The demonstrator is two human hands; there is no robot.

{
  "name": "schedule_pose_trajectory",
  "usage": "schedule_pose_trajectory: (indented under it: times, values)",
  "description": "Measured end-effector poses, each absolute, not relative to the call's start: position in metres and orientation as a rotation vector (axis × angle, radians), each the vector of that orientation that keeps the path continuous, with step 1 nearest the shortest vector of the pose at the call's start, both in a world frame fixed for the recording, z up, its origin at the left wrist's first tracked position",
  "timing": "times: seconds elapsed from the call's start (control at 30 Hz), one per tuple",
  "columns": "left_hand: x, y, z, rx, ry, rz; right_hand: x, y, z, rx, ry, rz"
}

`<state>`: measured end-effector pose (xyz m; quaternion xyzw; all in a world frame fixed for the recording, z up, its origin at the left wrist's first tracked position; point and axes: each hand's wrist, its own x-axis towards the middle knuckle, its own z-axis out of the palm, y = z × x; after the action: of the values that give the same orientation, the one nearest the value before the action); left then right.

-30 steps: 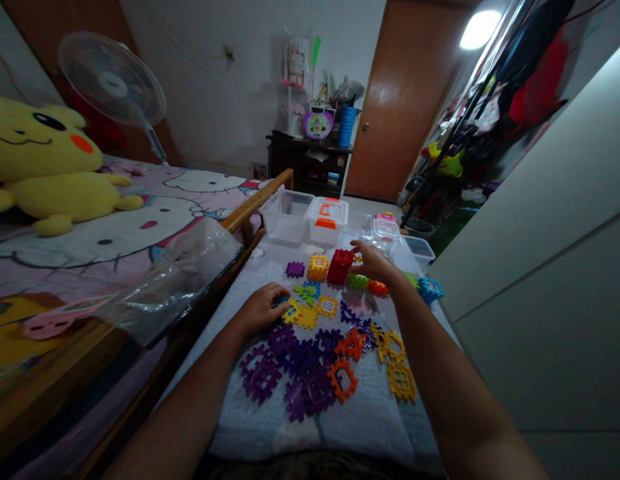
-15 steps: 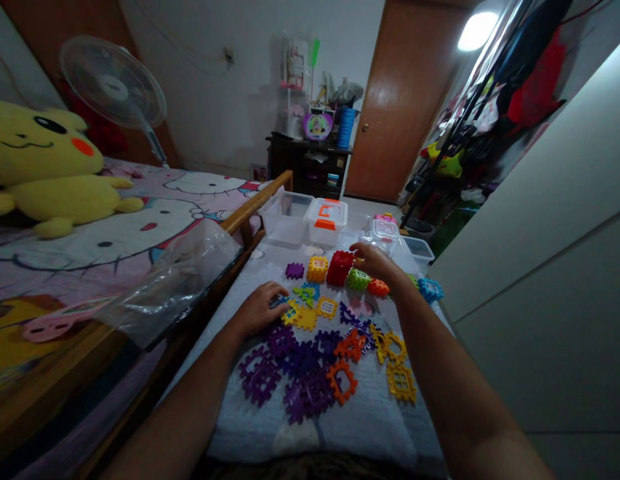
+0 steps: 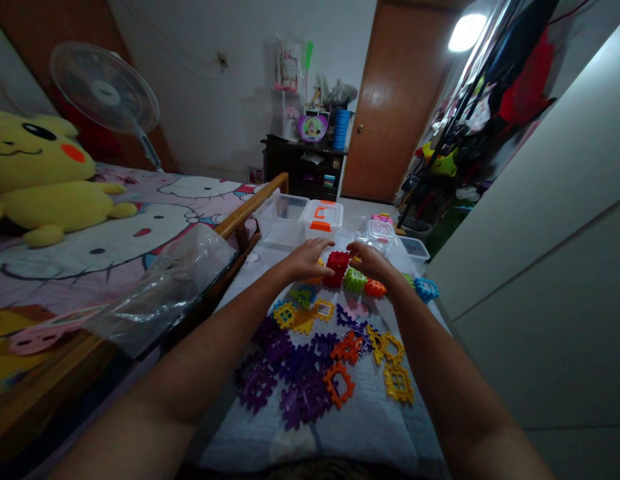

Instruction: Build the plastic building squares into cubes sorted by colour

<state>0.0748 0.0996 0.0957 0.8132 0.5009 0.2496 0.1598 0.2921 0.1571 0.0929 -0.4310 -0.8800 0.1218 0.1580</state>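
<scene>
1. Red plastic cube (image 3: 337, 265), built of interlocking window-frame tiles, stands at the far end of the white quilted mat (image 3: 370, 420), just before the clear lidded storage box with an orange handle (image 3: 321, 220).
2. Change: a second ago our left hand (image 3: 306, 260) rested on the flat yellow tiles nearer to us. It has since travelled forward to the cube's left side. Our right hand (image 3: 373, 263) has kept its place at the cube's right side.
3. Meaning, as we judge it: the work has passed from one-handed to two-handed, with the cube flanked on both sides.
4. Hand state: our left fingers are spread and loose, closed on nothing. Our right fingers curl toward the cube, but we cannot tell whether they grip it.
5. Appearance: the cube is upright, its toothed edges meshed, with one face showing an open grid.
6. Surroundings: a green block (image 3: 355, 280) and an orange block (image 3: 375, 288) lie just beside it, under our right hand. Flat purple tiles (image 3: 290, 373) are scattered nearer to us.
</scene>
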Motion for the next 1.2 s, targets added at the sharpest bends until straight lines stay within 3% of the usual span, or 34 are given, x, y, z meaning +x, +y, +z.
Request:
schedule_pose_trajectory:
  times: [0.23, 0.8, 1.2]
  values:
    - [0.087, 0.151, 0.091, 2.237, 1.297, 0.399, 0.294, 0.162, 0.089, -1.183, -2.494, 0.363]
    - [0.097, 0.153, 0.088, 2.298, 1.401, 0.411, 0.334, 0.148, 0.087, -1.218, -2.215, 0.274]
    - [0.102, 0.145, 0.091, 2.295, 1.377, 0.42, 0.327, 0.137, 0.063, -1.246, -2.025, 0.504]
